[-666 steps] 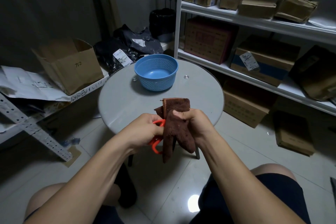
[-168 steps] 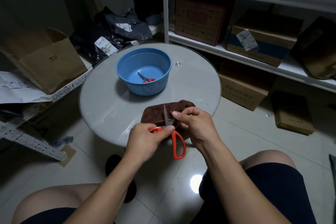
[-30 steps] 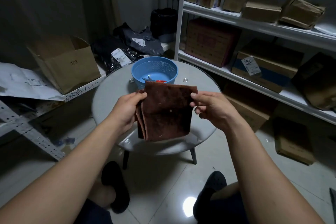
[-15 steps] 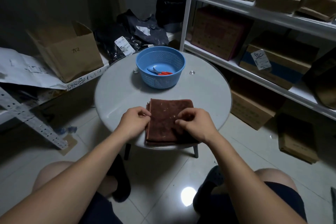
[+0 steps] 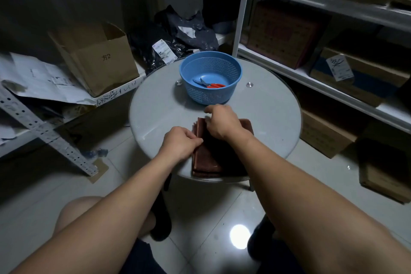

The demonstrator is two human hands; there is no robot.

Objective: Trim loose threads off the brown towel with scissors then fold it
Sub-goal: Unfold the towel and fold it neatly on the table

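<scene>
Head view: folded brown terry towel (image 5: 205, 162) lies under both hands at the round glass table's (image 5: 266, 118) near edge; left hand (image 5: 181, 143) pinches its left edge, right hand (image 5: 222, 123) curls over the far corner; red-handled scissors (image 5: 209, 84) rest beyond the fingers in the blue perforated plastic basket (image 5: 231, 69); pulling nearer could slide it off.

Both our bare forearms reach forward from the bottom corners and converge over the near edge of the tabletop (image 5: 266, 118). Our left hand (image 5: 181, 142) sits knuckles up, its fingers (image 5: 196, 140) curled and pinched together at the left edge of the folded brown towel (image 5: 205, 162). Our right hand (image 5: 222, 121) lies further forward, palm down, wrist bent, its fingers (image 5: 211, 110) curled over the towel's far left corner. Whether they grip the cloth or only press it we cannot tell. Our right forearm crosses over the towel's right side. One bare knee (image 5: 82, 209) shows below our left arm.
</scene>
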